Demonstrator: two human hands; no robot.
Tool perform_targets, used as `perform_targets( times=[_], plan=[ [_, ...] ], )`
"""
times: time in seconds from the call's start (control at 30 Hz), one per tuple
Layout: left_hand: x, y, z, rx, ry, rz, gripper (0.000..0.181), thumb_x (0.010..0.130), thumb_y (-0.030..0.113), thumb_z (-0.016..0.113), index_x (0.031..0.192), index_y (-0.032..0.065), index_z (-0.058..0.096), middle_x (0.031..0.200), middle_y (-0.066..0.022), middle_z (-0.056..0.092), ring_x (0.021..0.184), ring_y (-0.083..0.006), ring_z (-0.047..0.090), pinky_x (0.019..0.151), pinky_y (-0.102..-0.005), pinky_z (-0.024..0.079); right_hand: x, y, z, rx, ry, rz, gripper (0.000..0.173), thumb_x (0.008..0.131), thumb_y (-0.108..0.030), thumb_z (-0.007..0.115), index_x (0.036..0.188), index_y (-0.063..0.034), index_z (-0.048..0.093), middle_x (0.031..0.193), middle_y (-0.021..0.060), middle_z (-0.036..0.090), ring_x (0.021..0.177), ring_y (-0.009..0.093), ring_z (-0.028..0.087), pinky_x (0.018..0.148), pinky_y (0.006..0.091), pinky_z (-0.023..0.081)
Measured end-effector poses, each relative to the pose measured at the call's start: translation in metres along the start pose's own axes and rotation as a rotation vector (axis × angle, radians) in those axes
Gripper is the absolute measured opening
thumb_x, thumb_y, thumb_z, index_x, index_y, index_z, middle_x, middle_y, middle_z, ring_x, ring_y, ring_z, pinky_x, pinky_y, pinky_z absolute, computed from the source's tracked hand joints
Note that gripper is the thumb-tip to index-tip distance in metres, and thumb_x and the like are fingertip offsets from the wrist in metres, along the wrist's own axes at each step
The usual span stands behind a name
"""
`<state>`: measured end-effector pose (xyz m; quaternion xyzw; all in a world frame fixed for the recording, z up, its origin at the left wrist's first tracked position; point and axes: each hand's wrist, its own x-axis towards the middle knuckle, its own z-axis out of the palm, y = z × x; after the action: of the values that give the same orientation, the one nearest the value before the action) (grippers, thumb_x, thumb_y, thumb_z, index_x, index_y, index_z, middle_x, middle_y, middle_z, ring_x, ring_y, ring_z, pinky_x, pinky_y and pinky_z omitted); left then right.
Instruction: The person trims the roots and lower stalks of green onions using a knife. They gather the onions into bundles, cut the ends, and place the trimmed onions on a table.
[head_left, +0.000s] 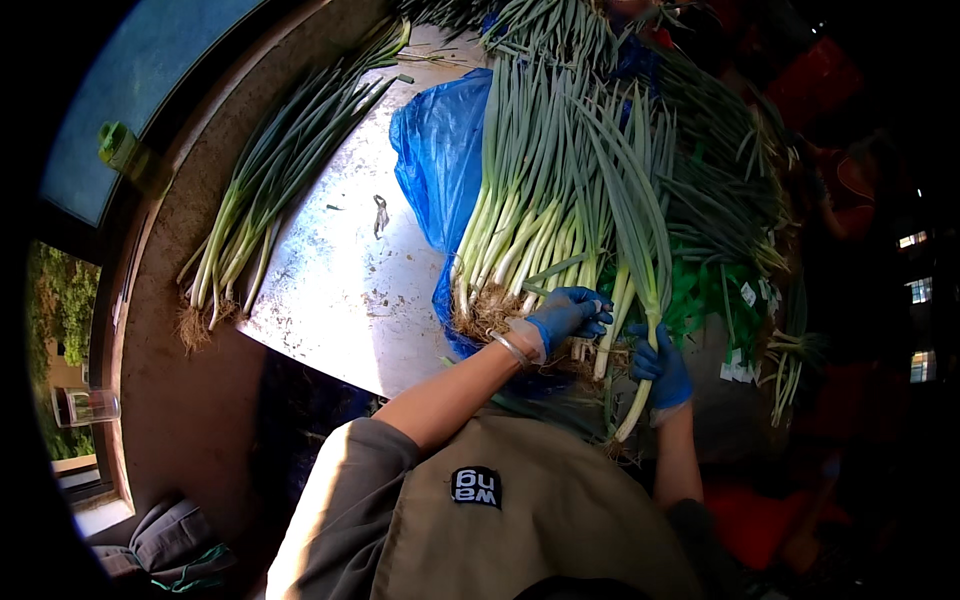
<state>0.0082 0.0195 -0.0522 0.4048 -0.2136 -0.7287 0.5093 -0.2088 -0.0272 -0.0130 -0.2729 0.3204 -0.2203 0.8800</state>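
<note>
My right hand (661, 369), in a blue glove, grips a long green onion (643, 247) by its pale stem. Its leaves point away from me and its roots hang near my apron. Beside it, my blue-gloved left hand (571, 316) is over the root ends of a pile of green onions (525, 217). The left fingers are curled, and whether they pinch anything is hidden. Under the pile lies a blue plastic bag (439, 157), spread on a metal table (330, 262).
Another bunch of green onions (255, 187) lies at the table's left side, by a ledge and window. Green plastic material (705, 289) and more green onions (720, 202) are at the right. A clear cup (86, 407) stands by the window. A person (847, 187) is at the dark right side.
</note>
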Motion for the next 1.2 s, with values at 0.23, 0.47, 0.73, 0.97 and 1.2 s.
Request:
perform_targets(
  times=[0.23,0.47,0.73,0.97,1.2],
  plan=[
    [0.025,0.002,0.049,0.436,0.198,0.162,0.033,0.077,0.028,0.067,0.089,-0.0016,0.061,0.074,-0.0085,0.061,0.066,-0.0143,0.057,0.059,-0.0276,0.045,0.001,0.007,0.004,-0.43,0.38,-0.128,0.036,0.09,-0.032,0.047,0.101,0.0014,0.056,0.064,-0.0006,0.048,0.047,0.007,0.041,0.044,0.0219,0.034],
    [0.029,-0.014,0.041,0.254,0.319,-0.026,0.03,0.074,0.025,0.068,0.081,-0.0039,0.062,0.062,-0.0128,0.061,0.048,-0.0182,0.058,0.046,-0.0288,0.047,0.012,0.041,0.016,-1.762,0.698,-0.523,0.035,0.084,-0.012,0.052,0.119,-0.0089,0.05,0.099,0.0177,0.054,0.083,0.035,0.056,0.068,0.0407,0.045],
    [0.038,-0.043,0.023,-0.327,0.389,-0.136,0.016,0.083,0.014,0.06,0.081,-0.0015,0.058,0.063,-0.0058,0.057,0.048,-0.0137,0.051,0.045,-0.0232,0.043,0.029,0.064,0.015,-1.542,0.567,-0.489,0.036,0.086,-0.016,0.05,0.12,-0.0071,0.048,0.094,0.0157,0.055,0.076,0.029,0.057,0.063,0.0365,0.046],
    [0.029,0.001,0.02,-0.862,0.207,-0.033,0.013,0.087,0.012,0.055,0.094,0.0024,0.051,0.069,-0.0044,0.051,0.058,-0.0109,0.05,0.048,-0.0187,0.042,0.0,0.016,0.004,0.049,0.112,-0.057,0.032,0.088,-0.02,0.05,0.114,-0.0019,0.05,0.072,-0.0032,0.045,0.051,0.003,0.033,0.042,0.0163,0.026],
    [-0.047,0.067,-0.022,-0.562,0.212,0.606,0.017,0.085,0.015,0.059,0.093,0.0005,0.055,0.073,-0.0018,0.053,0.06,-0.0106,0.049,0.055,-0.0205,0.042,-0.059,0.018,-0.021,-0.217,0.339,-0.061,0.049,0.086,-0.031,0.052,0.124,-0.0013,0.043,0.067,-0.0018,0.044,0.049,0.005,0.035,0.043,0.0191,0.029]
  ],
)
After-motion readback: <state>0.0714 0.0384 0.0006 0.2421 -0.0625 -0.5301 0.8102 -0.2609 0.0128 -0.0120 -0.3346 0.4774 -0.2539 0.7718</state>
